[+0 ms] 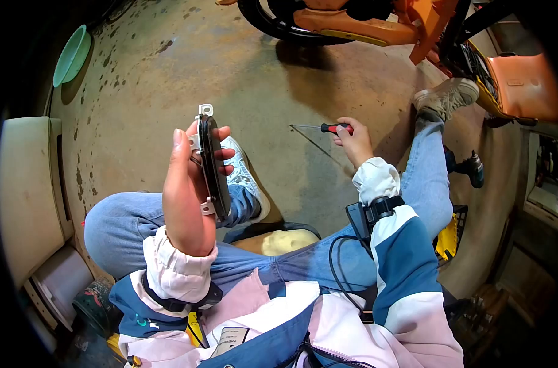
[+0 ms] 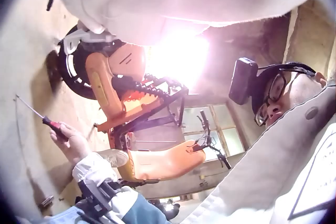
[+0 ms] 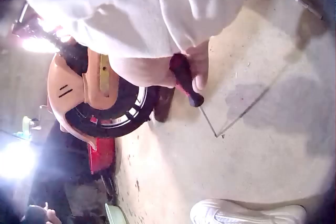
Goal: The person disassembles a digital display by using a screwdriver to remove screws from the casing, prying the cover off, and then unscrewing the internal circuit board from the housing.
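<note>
In the head view, my left hand (image 1: pixel 184 172) holds a flat black panel (image 1: pixel 215 168) on edge, raised over my lap. Its thumb lies along the near side, and fingertips show past the far side. White mounting tabs with holes stick out from the panel at its top, side and lower end. My right hand (image 1: pixel 357 148) grips the red and black handle of a screwdriver (image 1: pixel 337 128) out in front of my right knee. The slim shaft points left, with a small dark bit at its tip. In the right wrist view, the screwdriver (image 3: pixel 183 79) angles down over the floor, its handle partly covered by fingers.
An orange two-wheeler (image 1: pixel 352 23) stands ahead, its seat (image 1: pixel 524 86) to the right. A power drill (image 1: pixel 473 169) and a yellow and black case (image 1: pixel 449 239) lie beyond my right leg. A green basin (image 1: pixel 72 56) is at far left, near a pale cabinet (image 1: pixel 30 178).
</note>
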Tool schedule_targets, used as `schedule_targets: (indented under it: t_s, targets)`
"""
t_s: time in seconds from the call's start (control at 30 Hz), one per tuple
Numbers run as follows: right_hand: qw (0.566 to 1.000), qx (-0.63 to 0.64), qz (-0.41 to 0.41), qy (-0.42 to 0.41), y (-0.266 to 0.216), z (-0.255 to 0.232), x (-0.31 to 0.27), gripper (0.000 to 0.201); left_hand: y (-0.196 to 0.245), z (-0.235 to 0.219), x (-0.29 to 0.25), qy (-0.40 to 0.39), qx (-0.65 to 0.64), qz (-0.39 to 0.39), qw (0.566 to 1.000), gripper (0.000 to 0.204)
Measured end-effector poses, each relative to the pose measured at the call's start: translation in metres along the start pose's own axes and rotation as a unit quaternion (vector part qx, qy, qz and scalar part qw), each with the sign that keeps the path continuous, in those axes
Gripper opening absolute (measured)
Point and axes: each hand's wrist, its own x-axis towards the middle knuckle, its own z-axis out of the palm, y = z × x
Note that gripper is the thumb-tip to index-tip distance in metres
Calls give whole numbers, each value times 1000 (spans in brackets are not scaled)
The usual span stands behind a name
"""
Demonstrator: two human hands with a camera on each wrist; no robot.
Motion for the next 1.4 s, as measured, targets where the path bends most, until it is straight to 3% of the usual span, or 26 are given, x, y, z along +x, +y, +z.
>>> schedule_targets:
  t_s: [0.23, 0.43, 0.5, 1.03, 1.23, 1.4]
  targets:
    - [1000, -13, -4, 21, 2, -1, -1, 28, 0, 0, 0, -3, 7, 3, 1000, 59]
    - [998, 68, 19, -1, 8, -3, 5, 29, -1, 1, 0, 0, 14, 2, 1000, 59]
    - [994, -94, -21, 44, 14, -2, 6, 29, -1, 2, 0, 0, 18, 3, 1000, 59]
    - [998, 5, -30, 49, -16, -8, -4, 28, -5, -2, 3, -6, 10, 4, 1000, 57]
    - [982, 178, -63, -13, -85, -17, -44, 30, -2, -1, 2, -33, -63, -16, 997, 59]
    - [924, 353, -121, -81, -133, -24, -75, 26, -3, -2, 4, -20, -49, -11, 999, 64]
